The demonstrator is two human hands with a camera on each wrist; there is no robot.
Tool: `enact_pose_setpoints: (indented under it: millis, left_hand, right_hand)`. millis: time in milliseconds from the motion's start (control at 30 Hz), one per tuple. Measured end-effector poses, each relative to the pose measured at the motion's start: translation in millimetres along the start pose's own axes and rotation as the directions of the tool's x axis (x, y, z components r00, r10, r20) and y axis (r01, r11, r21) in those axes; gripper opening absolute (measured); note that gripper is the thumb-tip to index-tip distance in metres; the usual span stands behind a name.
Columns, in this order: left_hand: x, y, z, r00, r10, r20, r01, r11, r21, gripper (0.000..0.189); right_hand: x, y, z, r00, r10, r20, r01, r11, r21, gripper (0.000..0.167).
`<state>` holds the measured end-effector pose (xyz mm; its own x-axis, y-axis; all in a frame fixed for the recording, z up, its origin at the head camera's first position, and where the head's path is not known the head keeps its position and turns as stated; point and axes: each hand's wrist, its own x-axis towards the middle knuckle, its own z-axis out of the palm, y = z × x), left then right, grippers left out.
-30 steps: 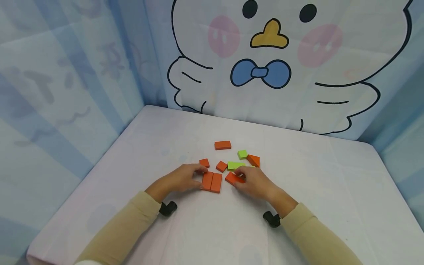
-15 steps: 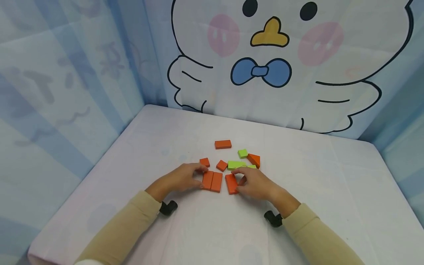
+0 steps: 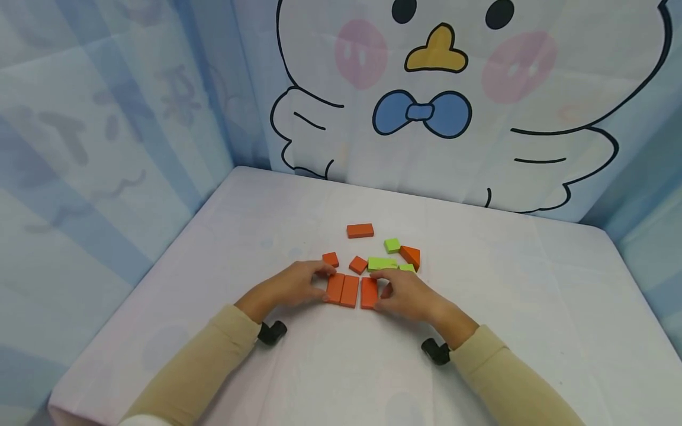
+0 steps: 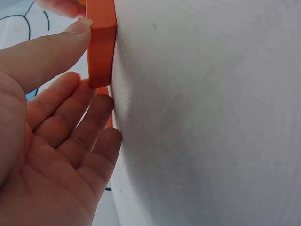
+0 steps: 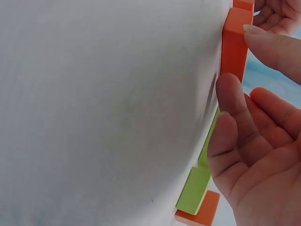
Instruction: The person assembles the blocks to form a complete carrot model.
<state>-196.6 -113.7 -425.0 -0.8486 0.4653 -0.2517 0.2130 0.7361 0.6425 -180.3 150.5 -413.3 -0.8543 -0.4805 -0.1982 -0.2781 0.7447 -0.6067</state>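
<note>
Two orange rectangular building blocks lie flat side by side in the head view, the outer left block [image 3: 334, 289] against the second block [image 3: 349, 291]. My left hand [image 3: 293, 285] grips the outer block by its ends, thumb at the near end and a finger at the far one. Just to the right, across a narrow gap, lies a third orange block [image 3: 369, 293], parallel to them. My right hand [image 3: 412, 297] pinches it, thumb near and forefinger far. In the right wrist view the thumb tip overlaps the end of this block [image 5: 235, 44], with the other fingers loosely bent.
Beyond the hands lie two small orange blocks [image 3: 330, 259] [image 3: 358, 264], a green rectangle [image 3: 381, 263], green cubes [image 3: 392, 245] [image 3: 407, 267], an orange triangle [image 3: 411, 256] and an orange block [image 3: 360, 231]. A white cloth covers the table [image 3: 341, 367]; a printed curtain stands behind.
The third orange block has turned from slanted to parallel with the pair and moved left toward them in my right hand. My left hand stays at the pair.
</note>
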Motion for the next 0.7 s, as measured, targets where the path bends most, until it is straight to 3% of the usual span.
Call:
enact_pose_setpoints:
  millis: [700]
  left_hand:
    - [-2.7, 1.9, -0.3, 1.000, 0.001, -0.012, -0.001, 1.000, -0.007, 0.048]
  right_hand:
    - [1.1, -6.2, 9.6, 0.999, 0.009, -0.035, -0.010, 1.000, -0.013, 0.051]
